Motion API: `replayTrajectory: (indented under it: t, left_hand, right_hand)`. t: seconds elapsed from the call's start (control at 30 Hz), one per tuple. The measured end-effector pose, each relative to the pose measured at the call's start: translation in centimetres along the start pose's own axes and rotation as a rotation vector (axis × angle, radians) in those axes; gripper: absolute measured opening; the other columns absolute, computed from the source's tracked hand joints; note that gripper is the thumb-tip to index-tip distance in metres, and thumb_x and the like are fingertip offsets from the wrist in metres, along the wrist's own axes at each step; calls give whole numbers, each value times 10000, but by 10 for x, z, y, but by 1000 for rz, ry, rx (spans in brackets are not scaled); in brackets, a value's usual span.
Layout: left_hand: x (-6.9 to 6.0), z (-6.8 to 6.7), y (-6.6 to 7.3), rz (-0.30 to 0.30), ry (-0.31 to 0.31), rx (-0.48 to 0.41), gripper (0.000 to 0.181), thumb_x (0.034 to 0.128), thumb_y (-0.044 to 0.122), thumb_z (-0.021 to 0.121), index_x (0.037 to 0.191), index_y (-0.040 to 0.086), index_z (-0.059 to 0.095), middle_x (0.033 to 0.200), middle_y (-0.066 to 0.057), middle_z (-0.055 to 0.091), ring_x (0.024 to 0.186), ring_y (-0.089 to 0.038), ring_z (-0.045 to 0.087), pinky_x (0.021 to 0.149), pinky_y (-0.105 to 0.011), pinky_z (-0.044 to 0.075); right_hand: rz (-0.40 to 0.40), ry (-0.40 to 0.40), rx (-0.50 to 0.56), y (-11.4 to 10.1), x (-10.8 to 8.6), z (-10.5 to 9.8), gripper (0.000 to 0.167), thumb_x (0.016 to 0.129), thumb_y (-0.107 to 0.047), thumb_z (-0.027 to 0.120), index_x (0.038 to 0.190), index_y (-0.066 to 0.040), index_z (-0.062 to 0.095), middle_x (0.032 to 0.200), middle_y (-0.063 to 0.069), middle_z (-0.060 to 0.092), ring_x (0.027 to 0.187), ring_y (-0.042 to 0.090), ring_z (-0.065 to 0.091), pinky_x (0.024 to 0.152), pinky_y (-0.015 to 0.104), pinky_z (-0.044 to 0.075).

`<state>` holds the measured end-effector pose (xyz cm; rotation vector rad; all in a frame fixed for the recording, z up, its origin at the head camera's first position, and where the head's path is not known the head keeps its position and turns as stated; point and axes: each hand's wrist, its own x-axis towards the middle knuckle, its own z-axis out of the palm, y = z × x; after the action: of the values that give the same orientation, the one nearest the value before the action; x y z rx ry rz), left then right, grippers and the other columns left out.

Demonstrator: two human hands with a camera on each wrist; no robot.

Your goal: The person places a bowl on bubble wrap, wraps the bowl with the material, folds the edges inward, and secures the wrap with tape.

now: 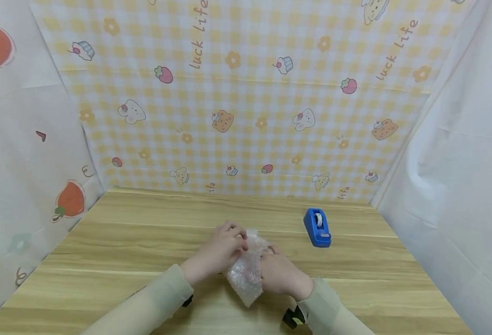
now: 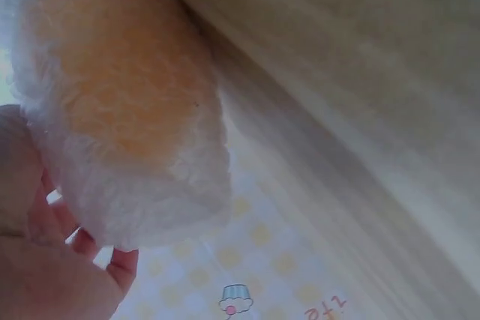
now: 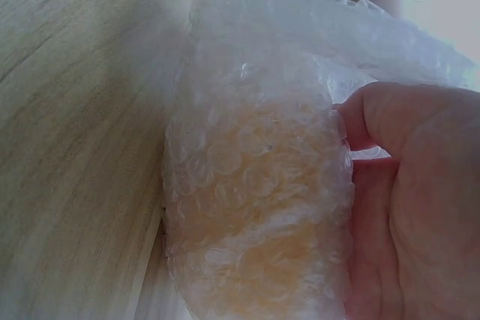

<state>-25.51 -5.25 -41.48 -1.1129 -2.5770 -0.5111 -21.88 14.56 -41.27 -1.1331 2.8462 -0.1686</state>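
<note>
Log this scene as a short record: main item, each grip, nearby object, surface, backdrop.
Main item: translucent bubble-wrap bundle; an orange-toned item shows through, identity unclear
Left grip: bare hand holding the bundle's left side
Right grip: bare hand holding its right side
Nearby: blue tape dispenser with whitish tape roll, untouched
Surface: light-brown wood-grain tabletop
Backdrop: yellow-and-white checked sheet with cartoon prints

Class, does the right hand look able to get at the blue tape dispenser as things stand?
Likely yes: nothing visible stands between the right hand and the blue tape dispenser, though the hand holds the bubble-wrapped bundle and would probably need to let go.
</note>
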Motion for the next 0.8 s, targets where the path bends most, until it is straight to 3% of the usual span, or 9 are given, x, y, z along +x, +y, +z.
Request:
replayTrajectory:
  t: [0.17,0.27,0.5,0.8]
  left_hand:
    - [2,-3,2,-5,-67,-3,118,845,89,714,941,132,766,1102,-12,667,1099,-233,462,917,-462,399]
    - [3,-6,4,-6,-96,8,133,853,96,707,962,139,768,1086,5,686,1054,-212,461,869,-416,388]
    - [4,-9,7,-17,-161,18,123,858,138,712,954,192,768,930,79,689,910,-144,420,763,-332,327]
    - [5,-10,9,-20,-243,72,90,841,140,734,892,195,784,892,82,694,1048,-194,538,919,-438,411]
  right_hand:
    - [2,-1,22,1,0,1,338,1012,-378,437,1167,-233,700,1186,-42,671,1231,230,525,1087,586,238]
    - [10,-4,31,1,0,1,339,1016,-370,430,1161,-232,704,1191,-37,669,1245,229,515,1104,578,211]
    - [10,5,20,0,0,1,348,1018,-384,421,1189,-252,693,1236,-51,646,1276,214,487,1115,573,187]
    - [0,9,-20,0,0,1,351,1019,-397,409,1131,-256,711,1170,-70,676,1281,237,477,1097,586,219]
